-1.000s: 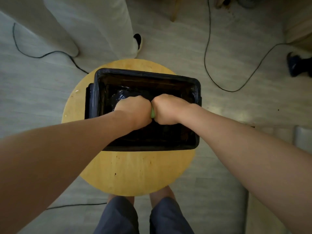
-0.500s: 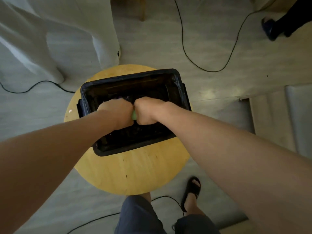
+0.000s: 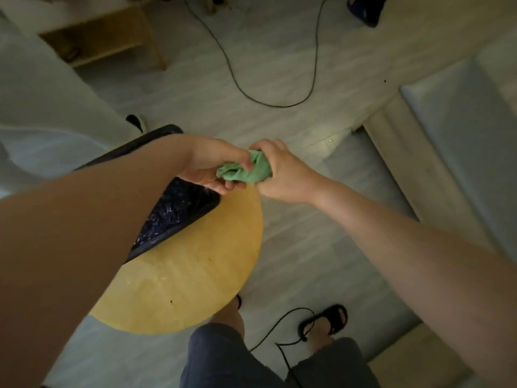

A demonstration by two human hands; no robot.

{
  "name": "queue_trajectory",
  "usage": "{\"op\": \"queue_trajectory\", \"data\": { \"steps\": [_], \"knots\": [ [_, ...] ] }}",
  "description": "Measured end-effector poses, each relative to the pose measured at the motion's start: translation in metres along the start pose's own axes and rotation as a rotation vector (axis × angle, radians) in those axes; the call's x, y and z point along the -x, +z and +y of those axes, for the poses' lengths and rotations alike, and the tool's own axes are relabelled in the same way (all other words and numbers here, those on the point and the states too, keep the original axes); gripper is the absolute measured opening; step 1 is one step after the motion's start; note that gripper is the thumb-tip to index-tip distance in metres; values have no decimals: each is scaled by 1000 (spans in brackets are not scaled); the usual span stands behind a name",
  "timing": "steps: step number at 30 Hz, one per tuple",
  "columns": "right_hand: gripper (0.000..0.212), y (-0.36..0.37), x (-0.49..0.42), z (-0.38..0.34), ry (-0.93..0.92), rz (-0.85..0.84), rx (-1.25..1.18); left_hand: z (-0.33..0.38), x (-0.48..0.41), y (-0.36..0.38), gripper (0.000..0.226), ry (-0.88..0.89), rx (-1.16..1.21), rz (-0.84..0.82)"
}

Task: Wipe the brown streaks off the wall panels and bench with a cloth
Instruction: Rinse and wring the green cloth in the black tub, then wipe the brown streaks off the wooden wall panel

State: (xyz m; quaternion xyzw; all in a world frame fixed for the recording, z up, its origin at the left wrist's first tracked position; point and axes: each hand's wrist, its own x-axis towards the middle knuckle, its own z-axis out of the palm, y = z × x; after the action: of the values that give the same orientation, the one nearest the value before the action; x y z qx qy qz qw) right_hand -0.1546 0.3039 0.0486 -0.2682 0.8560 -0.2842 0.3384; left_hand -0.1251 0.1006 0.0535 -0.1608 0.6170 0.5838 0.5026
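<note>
Above the far right rim of the round yellow tabletop (image 3: 195,275), in the head view, both hands meet around a bunched green cloth (image 3: 246,170). The left hand (image 3: 208,163) has its grip clamped on the cloth's left end, thumb on top and fingers curled beneath; the right hand (image 3: 285,177) has its grip clamped on the right end, fist wrapped round the wad. The cloth is held in the air, touching only the two hands (it sits just past the tabletop's edge, over the floor). On the tabletop, toward its far left, stands a black tub (image 3: 179,211), its inside dark and glistening, and the left forearm crosses over most of it. Beyond the tabletop a black cable (image 3: 265,96) loops across the pale floor. Right of the tabletop, well apart from it, runs a pale padded bench (image 3: 461,135) with a lighter ledge along its near side. Left of the tabletop hangs white draped fabric (image 3: 56,107), and past that stands a low wooden shelf (image 3: 106,37). Below the tabletop's near edge show the person's dark shorts (image 3: 223,359) and a foot in a black sandal (image 3: 330,317), with a second cable beside it.
</note>
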Motion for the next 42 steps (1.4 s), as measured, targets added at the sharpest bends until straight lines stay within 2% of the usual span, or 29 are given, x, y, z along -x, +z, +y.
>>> {"op": "queue_trajectory", "data": {
  "steps": [6,10,13,16,19,23,26,27,28,30,32,34,38,40,42],
  "knots": [
    [61,-123,134,119,145,269,-104,152,-67,163,40,105,-73,111],
    [64,-209,259,215,261,481,-137,252,-123,317,14,208,-92,152],
    [69,-264,364,279,365,596,-189,320,-164,440,15,241,-131,93],
    [76,-314,471,330,443,754,-212,386,-190,564,28,306,-197,1],
    [67,-359,575,371,475,936,-252,444,-207,688,40,412,-184,-122],
    [64,-396,682,411,464,1227,-375,495,-220,824,20,508,-120,-339],
    [33,-415,742,433,495,1400,-641,519,-235,899,24,555,-168,-481],
    [24,-421,775,448,529,1517,-717,532,-245,942,24,538,-241,-583],
    [20,-423,782,452,532,1552,-762,537,-249,954,24,543,-261,-609],
    [14,-427,796,455,570,1608,-835,548,-258,976,36,545,-286,-622],
    [16,-430,819,474,622,1710,-896,566,-270,1016,53,531,-436,-669],
    [18,-438,841,487,628,1802,-960,584,-280,1053,61,621,-689,-695],
    [20,-461,873,493,556,2087,-1128,622,-282,1090,60,973,-1141,-815],
    [23,-475,886,493,521,2251,-1191,645,-286,1112,53,979,-1186,-972],
    [25,-484,899,489,536,2371,-1171,656,-287,1133,46,886,-1157,-1119]
  ]
}}
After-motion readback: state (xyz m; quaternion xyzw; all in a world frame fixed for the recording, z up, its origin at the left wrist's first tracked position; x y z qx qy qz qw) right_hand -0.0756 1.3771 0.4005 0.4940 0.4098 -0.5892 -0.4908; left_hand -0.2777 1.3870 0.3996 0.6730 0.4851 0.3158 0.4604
